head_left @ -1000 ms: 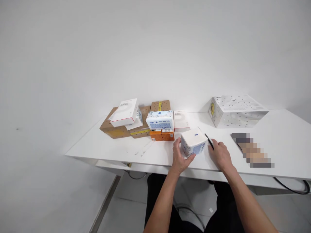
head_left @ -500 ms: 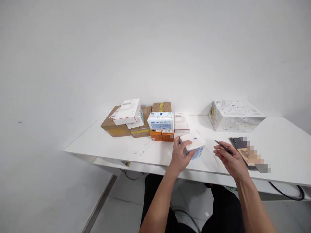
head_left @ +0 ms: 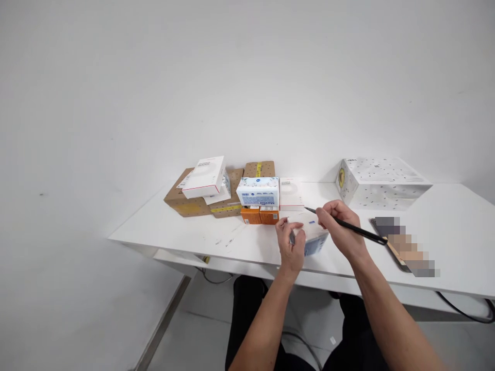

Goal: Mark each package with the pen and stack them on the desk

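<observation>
Both hands meet at one white tissue pack near the table's front edge: the left hand clasps its near-left corner, the right hand grips a black pen, tip over the pack; stacked boxes at ten o'clock

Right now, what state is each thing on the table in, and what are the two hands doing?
Left hand: gripping the white pack.
Right hand: closed on the pen, above the pack.
White pack: on the table, steadied.
Pen: held slanted, tip toward the far boxes.
Brown boxes: taped shut, smaller boxes stacked on top.
Large white box: closed, resting at the back.
Table: marked with dark scuffs.
</observation>
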Action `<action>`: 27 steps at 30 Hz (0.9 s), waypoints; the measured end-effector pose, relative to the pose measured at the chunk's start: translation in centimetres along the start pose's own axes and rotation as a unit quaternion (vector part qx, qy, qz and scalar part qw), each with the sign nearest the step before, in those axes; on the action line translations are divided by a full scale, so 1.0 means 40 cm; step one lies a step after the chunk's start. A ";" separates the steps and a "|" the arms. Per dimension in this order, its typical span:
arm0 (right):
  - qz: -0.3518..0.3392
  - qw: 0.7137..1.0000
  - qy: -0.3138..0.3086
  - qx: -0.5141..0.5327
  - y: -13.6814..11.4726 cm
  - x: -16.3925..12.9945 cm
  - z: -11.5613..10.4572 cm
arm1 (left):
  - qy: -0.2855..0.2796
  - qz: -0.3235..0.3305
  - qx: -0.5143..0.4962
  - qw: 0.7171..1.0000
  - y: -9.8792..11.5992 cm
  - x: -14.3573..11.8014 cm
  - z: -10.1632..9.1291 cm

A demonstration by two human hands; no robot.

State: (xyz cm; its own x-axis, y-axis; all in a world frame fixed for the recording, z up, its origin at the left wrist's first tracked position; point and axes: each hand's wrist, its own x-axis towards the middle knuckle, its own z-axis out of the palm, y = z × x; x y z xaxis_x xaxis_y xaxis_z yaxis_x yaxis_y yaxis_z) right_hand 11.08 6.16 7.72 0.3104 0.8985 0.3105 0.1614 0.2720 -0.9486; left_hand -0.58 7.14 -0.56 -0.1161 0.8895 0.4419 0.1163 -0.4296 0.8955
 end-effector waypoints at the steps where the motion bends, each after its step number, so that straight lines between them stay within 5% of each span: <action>1: -0.005 1.000 0.001 0.000 0.003 0.008 0.009 | 0.000 -0.009 -0.009 1.000 -0.001 0.001 0.001; 7: 0.019 0.996 -0.086 -0.007 0.032 0.033 0.028 | -0.003 -0.054 -0.077 0.996 -0.009 0.005 0.007; 27: -0.075 0.983 -0.069 -0.152 0.040 0.018 0.058 | -0.006 -0.070 -0.106 0.992 -0.017 0.005 0.013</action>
State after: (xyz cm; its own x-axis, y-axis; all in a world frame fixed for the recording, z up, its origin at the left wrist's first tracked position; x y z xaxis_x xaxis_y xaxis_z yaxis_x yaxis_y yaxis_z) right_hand 9.38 8.05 6.30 0.1344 0.9001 0.4145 0.4747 0.3087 -0.8242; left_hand -0.18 7.70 -1.09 -0.1046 0.9442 0.3124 -0.1105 -0.3232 0.9398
